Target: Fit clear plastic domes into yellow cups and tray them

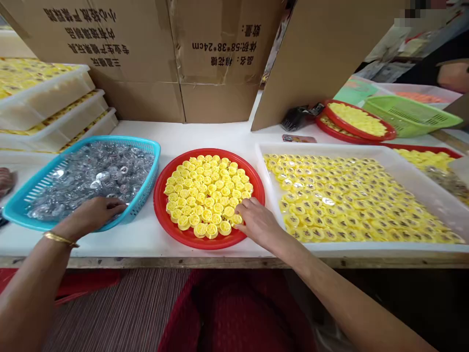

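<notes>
My left hand (98, 213), with a gold bracelet on its wrist, reaches over the near right corner of a blue plastic basket (157, 164). Its fingers are bent together, and what they hold, if anything, is hidden. Small clear plastic pieces (98, 168), some with shiny discs, fill the basket. My right hand (258, 221) is at the right rim of a round red tray (161, 215). Thumb and fingertips close around a small yellow plastic cup (236, 220) at the edge of the group. Many similar round yellow cups (205, 188) stand side by side on this tray.
At right, a white tray (366, 247) holds rows of yellow pieces with dark centres. Stacked white trays (47, 105) stand at far left, near another person's hand (5, 181). Cardboard (216, 100) walls the back. Red plates (390, 132) and a green basket (421, 120) sit at back right.
</notes>
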